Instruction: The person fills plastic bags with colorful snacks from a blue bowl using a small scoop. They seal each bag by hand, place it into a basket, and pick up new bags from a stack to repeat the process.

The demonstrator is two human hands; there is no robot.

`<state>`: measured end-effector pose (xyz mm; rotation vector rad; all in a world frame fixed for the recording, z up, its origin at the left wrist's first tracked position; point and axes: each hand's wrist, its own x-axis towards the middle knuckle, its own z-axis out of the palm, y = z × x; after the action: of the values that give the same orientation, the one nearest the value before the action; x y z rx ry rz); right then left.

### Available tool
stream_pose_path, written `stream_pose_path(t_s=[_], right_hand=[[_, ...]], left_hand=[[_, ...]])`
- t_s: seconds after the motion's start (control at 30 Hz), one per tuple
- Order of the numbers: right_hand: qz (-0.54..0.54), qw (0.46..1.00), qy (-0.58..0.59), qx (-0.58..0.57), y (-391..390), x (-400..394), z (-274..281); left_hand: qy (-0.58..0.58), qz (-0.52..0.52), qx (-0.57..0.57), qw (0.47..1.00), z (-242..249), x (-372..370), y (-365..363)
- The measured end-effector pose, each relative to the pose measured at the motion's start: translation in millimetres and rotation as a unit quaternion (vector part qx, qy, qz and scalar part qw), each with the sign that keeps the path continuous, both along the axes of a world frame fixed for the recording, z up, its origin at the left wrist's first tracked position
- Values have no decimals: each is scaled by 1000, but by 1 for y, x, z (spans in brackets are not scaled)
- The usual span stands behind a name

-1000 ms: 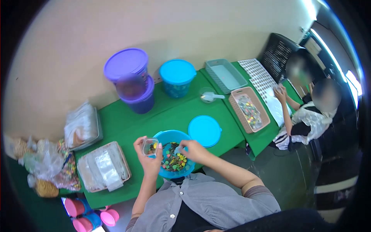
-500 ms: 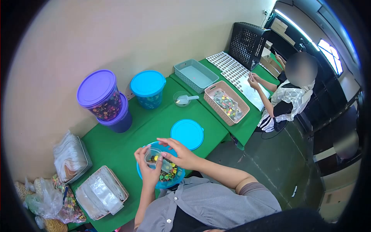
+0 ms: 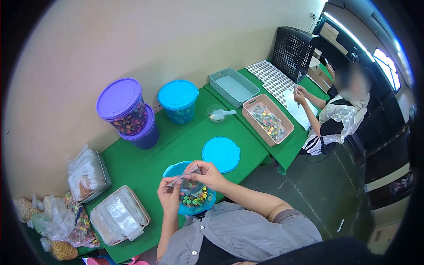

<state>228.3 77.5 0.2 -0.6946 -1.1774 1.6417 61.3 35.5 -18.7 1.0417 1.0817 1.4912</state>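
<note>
both hands (image 3: 187, 182) pinch a clear bag (image 3: 191, 180) above the blue tub (image 3: 197, 206).

Green-covered table (image 3: 176, 145) with lidded tubs (image 3: 178, 101), baskets (image 3: 268, 119) and a flat blue lid (image 3: 221, 154).

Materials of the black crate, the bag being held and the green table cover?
Black crate: likely moulded plastic, low sheen; regular grid of holes.
Bag: seems clear, thin plastic film; creased and see-through.
Green cover: probably matte fabric; drapes over the edge.

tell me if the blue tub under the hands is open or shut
Open: colourful pieces show inside the tub, and a blue lid lies on the table.
</note>
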Motion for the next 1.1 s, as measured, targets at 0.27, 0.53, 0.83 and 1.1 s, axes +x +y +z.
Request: stream_pose_path(t_s=[0.27, 0.53, 0.83, 1.1], right_hand=[[-2, 995, -83, -47, -16, 8, 10], [-21, 985, -156, 68, -8, 21, 12], [-96, 872, -270, 397, -17, -5, 19], [-153, 950, -215, 169, -5, -6, 18]], left_hand=[[32, 38, 2, 999, -6, 7, -8], [39, -34, -25, 998, 8, -9, -8], [35, 85, 109, 990, 31, 36, -17], [97, -7, 17, 995, 16, 15, -16]])
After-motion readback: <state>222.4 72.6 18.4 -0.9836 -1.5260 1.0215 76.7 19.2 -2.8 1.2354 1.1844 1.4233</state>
